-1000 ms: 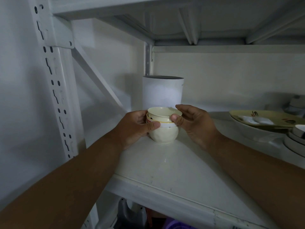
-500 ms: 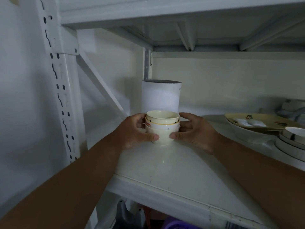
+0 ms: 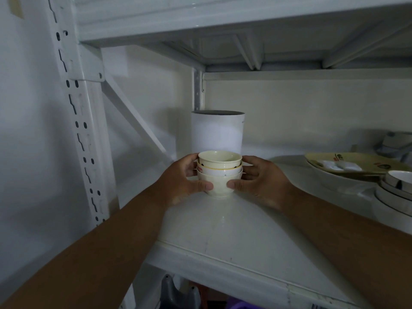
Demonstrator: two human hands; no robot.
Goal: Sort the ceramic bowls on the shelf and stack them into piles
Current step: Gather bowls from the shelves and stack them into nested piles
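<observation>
A small pile of three cream ceramic bowls (image 3: 219, 175) stands nested on the white shelf board (image 3: 223, 237), near its back left. The middle bowl has a yellow rim line. My left hand (image 3: 185, 184) wraps the pile from the left, thumb on the lowest bowl. My right hand (image 3: 258, 181) cups it from the right, thumb also on the lowest bowl. Both hands grip the pile.
A tall white cylinder (image 3: 217, 132) stands right behind the pile. At the right sit a wide yellowish plate (image 3: 347, 166) on a white dish and a stack of dark-rimmed bowls (image 3: 396, 188). A perforated white upright (image 3: 78, 121) borders the left; another shelf hangs overhead.
The top bowl, tilted a second ago, now sits level in the pile. My thumbs have slid down from the upper rims to the lowest bowl.
</observation>
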